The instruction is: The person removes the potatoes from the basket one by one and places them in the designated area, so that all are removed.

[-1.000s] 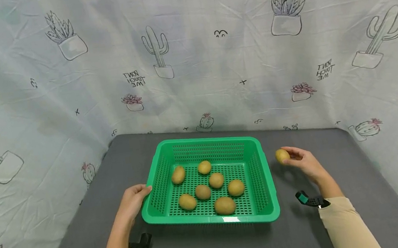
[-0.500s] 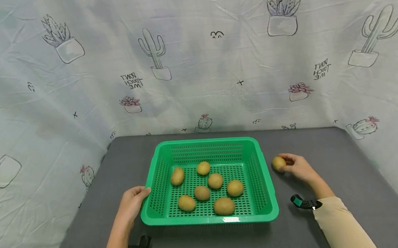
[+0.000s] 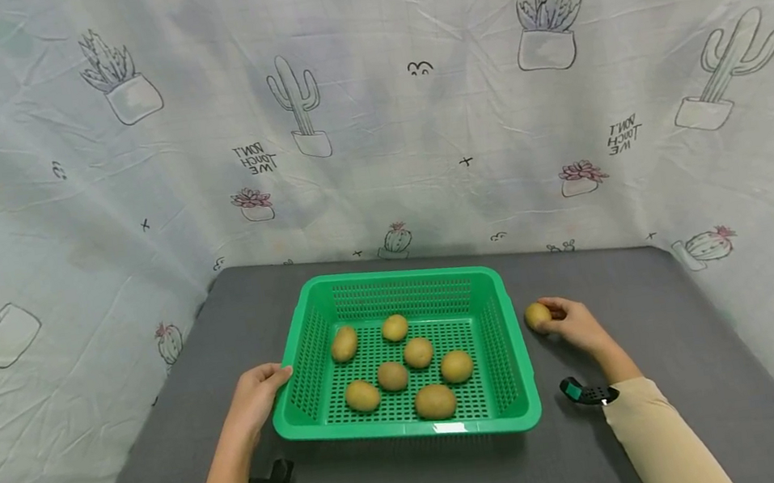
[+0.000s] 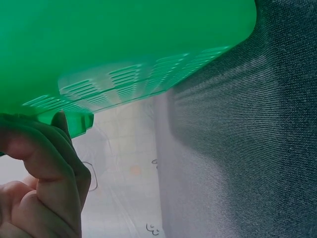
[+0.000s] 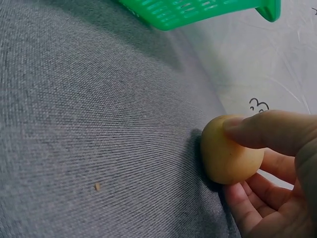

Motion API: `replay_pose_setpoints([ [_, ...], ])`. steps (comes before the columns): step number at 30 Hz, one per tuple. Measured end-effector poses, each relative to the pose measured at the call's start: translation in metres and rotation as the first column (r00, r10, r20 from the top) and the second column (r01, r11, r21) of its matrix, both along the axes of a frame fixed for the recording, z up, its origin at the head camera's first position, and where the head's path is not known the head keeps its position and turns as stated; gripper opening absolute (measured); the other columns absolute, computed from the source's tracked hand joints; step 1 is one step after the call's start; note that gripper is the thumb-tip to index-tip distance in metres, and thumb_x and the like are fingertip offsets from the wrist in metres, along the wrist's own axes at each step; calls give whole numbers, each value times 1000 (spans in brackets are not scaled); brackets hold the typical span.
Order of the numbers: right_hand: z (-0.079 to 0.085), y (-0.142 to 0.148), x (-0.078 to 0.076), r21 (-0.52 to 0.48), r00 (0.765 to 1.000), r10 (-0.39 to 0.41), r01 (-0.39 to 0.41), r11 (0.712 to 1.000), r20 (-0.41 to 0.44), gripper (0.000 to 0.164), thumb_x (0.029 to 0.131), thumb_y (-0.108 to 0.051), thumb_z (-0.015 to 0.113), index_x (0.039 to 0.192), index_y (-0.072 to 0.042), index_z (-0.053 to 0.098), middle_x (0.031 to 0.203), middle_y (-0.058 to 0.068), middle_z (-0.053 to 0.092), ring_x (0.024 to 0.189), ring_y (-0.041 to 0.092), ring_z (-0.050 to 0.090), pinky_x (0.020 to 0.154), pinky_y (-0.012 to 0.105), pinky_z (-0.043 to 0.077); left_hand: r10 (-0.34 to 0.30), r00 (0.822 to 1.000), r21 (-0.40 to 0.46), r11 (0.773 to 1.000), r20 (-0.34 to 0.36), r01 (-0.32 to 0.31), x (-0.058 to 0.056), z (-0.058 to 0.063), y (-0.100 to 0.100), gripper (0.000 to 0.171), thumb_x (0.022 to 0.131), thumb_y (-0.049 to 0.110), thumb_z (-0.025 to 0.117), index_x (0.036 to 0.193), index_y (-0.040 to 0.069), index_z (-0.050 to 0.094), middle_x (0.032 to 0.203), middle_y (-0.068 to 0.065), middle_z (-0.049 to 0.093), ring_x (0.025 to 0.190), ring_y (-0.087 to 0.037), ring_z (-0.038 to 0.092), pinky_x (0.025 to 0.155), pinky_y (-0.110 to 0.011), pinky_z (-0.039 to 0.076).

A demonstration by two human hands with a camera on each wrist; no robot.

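Observation:
A green plastic basket with slotted walls sits in the middle of the table, several potatoes spread over its floor. My left hand grips the basket's left rim, thumb on top; in the left wrist view the curled fingers lie under that rim. To the right of the basket, my right hand pinches a single yellowish potato between thumb and fingers. In the right wrist view this potato is right at the grey cloth, with the thumb on its upper side.
Grey cloth covers the table. A pale curtain printed with cacti hangs behind and at both sides. A tiny tan crumb lies on the cloth in the right wrist view. Each wrist wears a black strap.
My right hand has brought the potato down and left, to the table close beside the basket. The left hand keeps its hold on the rim. The head view has shifted slightly.

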State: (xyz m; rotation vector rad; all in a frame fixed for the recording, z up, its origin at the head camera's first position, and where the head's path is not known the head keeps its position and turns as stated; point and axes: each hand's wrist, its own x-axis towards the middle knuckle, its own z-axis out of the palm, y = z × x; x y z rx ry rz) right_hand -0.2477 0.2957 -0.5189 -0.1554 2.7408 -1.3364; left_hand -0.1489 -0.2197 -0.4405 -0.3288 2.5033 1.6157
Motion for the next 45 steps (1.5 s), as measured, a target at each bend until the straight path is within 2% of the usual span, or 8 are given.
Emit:
replay_pose_setpoints([
  [22, 1, 7, 6, -44, 999, -33, 34, 998, 21, 66, 89, -26, 68, 140, 6, 41, 134, 29, 49, 118, 40, 51, 80, 21, 45, 5, 1000, 17, 1000, -2, -5, 0, 0, 0, 39, 100, 24, 49, 118, -10, 56, 81, -5, 63, 65, -12, 57, 62, -29, 47],
  [25, 2, 8, 7, -42, 999, -37, 38, 998, 16, 65, 91, -27, 66, 140, 7, 40, 134, 29, 49, 120, 41, 50, 86, 29, 46, 5, 1000, 19, 1000, -2, -5, 0, 0, 0, 39, 100, 24, 49, 118, -9, 56, 81, -6, 63, 65, -12, 57, 62, -30, 48],
  [29, 4, 7, 9, -48, 999, -39, 40, 998, 26, 66, 92, -29, 64, 141, 7, 38, 137, 30, 45, 124, 43, 46, 97, 46, 42, 4, 1000, 6, 1000, 4, -4, 1, 0, 0, 39, 100, 24, 49, 119, -9, 56, 84, -8, 63, 67, -12, 56, 64, -30, 47],
  [31, 4, 7, 9, -57, 999, -40, 41, 997, 30, 67, 93, -30, 63, 141, 7, 36, 139, 30, 43, 127, 43, 44, 99, 49, 40, 1, 1000, -7, 1000, 4, -1, 1, 0, 0, 39, 100, 24, 49, 120, -9, 56, 89, -9, 63, 70, -13, 56, 66, -30, 46],
  [33, 4, 8, 10, -69, 998, -50, 52, 996, 33, 67, 93, -30, 62, 142, 8, 35, 140, 29, 42, 128, 42, 43, 99, 41, 42, -2, 1000, -16, 1000, 2, 2, 1, 1, 0, 39, 100, 24, 49, 120, -9, 55, 92, -11, 63, 72, -13, 56, 67, -30, 46],
  [35, 5, 8, 10, -87, 997, -70, 72, 994, 31, 66, 93, -29, 62, 142, 8, 35, 140, 29, 43, 127, 41, 44, 94, 25, 43, -3, 1000, -23, 1000, 0, 3, 1, 1, 0, 39, 100, 24, 49, 120, -9, 56, 93, -11, 63, 73, -13, 56, 68, -30, 46],
  [38, 6, 9, 11, -114, 995, -100, 102, 988, 19, 65, 94, -26, 61, 142, 9, 35, 139, 29, 44, 127, 40, 45, 82, 6, 37, -1, 1000, -18, 1000, 1, 1, 1, 1, 1, 39, 100, 24, 49, 119, -9, 56, 89, -10, 63, 71, -14, 56, 67, -31, 46],
  [45, 15, 8, 16, -153, 991, -124, 116, 981, -45, 61, 95, -23, 60, 141, 9, 35, 138, 30, 44, 125, 42, 45, 78, 1, 35, 2, 1000, -16, 1000, 4, -2, 1, 1, 1, 39, 100, 24, 49, 119, -9, 56, 90, -10, 63, 71, -13, 56, 67, -30, 46],
])
